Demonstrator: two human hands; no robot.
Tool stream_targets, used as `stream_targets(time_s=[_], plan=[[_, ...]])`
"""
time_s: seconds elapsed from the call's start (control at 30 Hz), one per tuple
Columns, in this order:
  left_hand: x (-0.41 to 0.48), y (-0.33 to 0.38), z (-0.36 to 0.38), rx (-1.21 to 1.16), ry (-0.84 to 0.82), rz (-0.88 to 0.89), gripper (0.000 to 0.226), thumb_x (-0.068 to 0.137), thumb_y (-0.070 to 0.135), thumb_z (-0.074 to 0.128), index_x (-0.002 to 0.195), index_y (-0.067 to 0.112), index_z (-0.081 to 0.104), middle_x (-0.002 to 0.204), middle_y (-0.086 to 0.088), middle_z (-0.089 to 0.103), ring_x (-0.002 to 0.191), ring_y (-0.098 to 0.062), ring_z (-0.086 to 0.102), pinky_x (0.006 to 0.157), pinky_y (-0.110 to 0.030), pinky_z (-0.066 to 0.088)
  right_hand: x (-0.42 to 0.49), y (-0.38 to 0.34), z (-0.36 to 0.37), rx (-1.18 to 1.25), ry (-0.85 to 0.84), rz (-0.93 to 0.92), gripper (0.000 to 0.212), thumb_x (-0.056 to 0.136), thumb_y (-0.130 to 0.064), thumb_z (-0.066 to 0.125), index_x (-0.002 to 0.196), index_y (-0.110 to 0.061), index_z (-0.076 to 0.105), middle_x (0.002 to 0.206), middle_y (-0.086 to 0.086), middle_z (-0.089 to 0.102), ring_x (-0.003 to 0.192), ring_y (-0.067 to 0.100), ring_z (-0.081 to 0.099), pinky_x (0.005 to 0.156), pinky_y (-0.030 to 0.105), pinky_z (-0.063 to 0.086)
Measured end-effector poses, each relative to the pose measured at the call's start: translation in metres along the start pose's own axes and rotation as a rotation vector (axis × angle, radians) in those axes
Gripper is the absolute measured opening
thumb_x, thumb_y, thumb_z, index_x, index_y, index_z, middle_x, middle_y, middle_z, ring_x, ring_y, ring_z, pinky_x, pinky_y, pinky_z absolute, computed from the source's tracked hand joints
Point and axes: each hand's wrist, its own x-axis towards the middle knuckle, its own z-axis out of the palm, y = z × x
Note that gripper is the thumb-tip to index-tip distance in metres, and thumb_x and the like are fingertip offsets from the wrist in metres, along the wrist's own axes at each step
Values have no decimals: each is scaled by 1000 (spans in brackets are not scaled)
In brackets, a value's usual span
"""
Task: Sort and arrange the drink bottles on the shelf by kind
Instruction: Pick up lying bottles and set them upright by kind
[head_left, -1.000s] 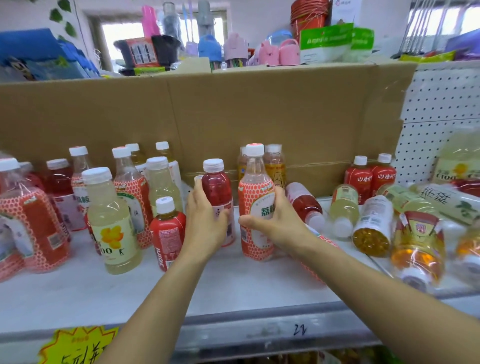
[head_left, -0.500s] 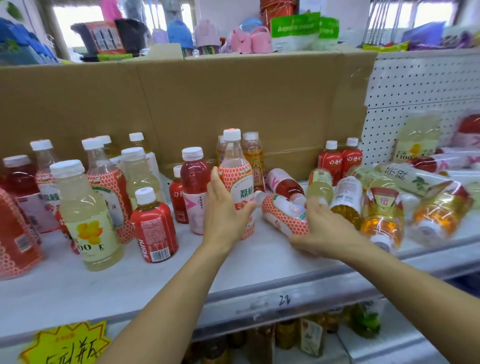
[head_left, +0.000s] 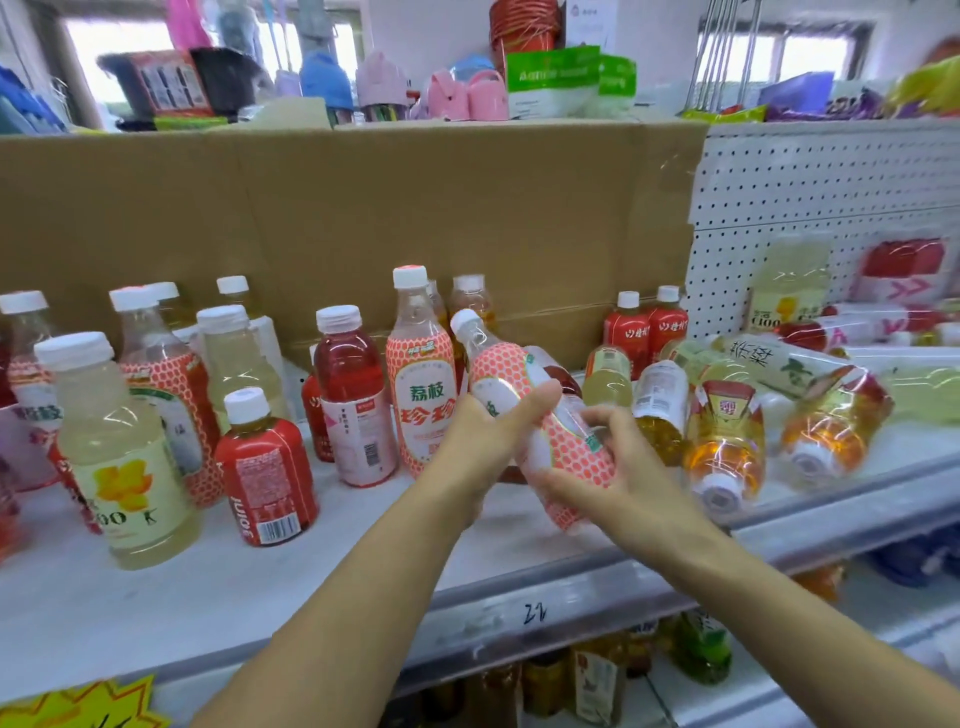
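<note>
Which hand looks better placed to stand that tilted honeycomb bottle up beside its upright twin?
Probably the right hand: it cradles the tilted bottle from below, while the left hand only steadies its side beside the upright twin.

Two bare forearms reach forward from the lower edge. The left hand (head_left: 488, 431) and right hand (head_left: 618, 467) meet, fingers curled in a shared grasp.

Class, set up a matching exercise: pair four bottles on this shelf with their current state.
Things:
1. lychee bottle
2. second lychee bottle
3. amber tea bottle
4. small red bottle

States:
A. lying on its side, cap toward the camera
B. tilted, held in both hands
C. upright, barcode facing the camera
D. upright beside the left hand

Pairs: 1-B, 2-D, 3-A, 4-C
</note>
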Motion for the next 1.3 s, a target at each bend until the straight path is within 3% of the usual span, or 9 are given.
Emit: stream_targets(time_s=[0.07, 0.13, 0.23, 0.37, 0.47, 0.6, 0.93, 1.07, 1.3], plan=[[8, 0, -1, 35, 41, 70, 40, 79, 39, 81, 108, 20, 62, 95, -1, 77, 81, -12, 75, 71, -36, 63, 12, -4, -16, 23, -92, 7, 35, 91, -44, 61, 115, -20, 51, 106, -3, 63, 91, 7, 66, 73, 23, 58], [11, -1, -2, 194, 99, 159, 77, 64, 52, 85, 125, 24, 48, 113, 2, 71, 98, -14, 71, 84, -41, 60, 35, -4, -39, -56, -75, -1, 38, 101, -44, 44, 105, -11, 63, 100, 1, 67, 96, 15, 64, 81, 32, 55], [15, -5, 0, 422, 244, 284, 92, 67, 50, 86, 137, 27, 32, 126, 7, 60, 112, -13, 59, 96, -37, 50, 84, 7, -61, -484, 27, -184, 33, 100, -39, 46, 94, -12, 65, 90, 5, 67, 91, 25, 62, 78, 42, 51], [24, -9, 3, 571, 370, 344, 92, 71, 45, 85, 138, 29, 26, 127, 3, 57, 112, -18, 60, 95, -42, 52, 133, 19, -45, -1234, -69, -300, 41, 94, -49, 51, 119, -18, 55, 111, 9, 65, 105, 31, 58, 76, 36, 44], [32, -14, 8, 607, 443, 316, 88, 70, 44, 85, 135, 29, 27, 123, 3, 58, 110, -19, 62, 92, -44, 55, 151, 23, -29, -1446, -172, -383, 66, 91, -56, 54, 138, -11, 39, 126, 11, 59, 110, 33, 58, 73, 35, 38], [41, -16, 18, 647, 551, 317, 92, 69, 45, 85, 138, 27, 26, 126, 1, 56, 112, -20, 60, 94, -47, 54, 170, 23, -17, -1614, -334, -502, 56, 90, -20, 63, 140, -4, 43, 139, 11, 40, 112, 32, 57, 77, 37, 56], [67, -18, 32, 643, 636, 246, 93, 76, 38, 83, 144, 29, 20, 120, 12, 47, 108, -9, 54, 88, -29, 46, 220, -28, -101, -1175, -207, -546, 34, 84, -42, 64, 90, -15, 43, 86, 0, 52, 81, 27, 51, 67, 33, 42], [88, -17, 34, 642, 653, 212, 90, 77, 37, 83, 143, 27, 23, 128, 5, 55, 117, -16, 58, 94, -36, 51, 273, -24, -120, -756, -298, -462, 27, 86, -33, 65, 104, -15, 57, 100, 4, 61, 81, 25, 64, 62, 33, 51], [107, -13, 34, 625, 641, 145, 94, 83, 32, 78, 151, 26, 13, 144, -1, 50, 130, -21, 51, 109, -45, 44, 322, -3, -88, -403, -336, -444, 43, 93, -26, 65, 135, -21, 59, 137, 3, 59, 125, 21, 55, 108, 38, 43]])
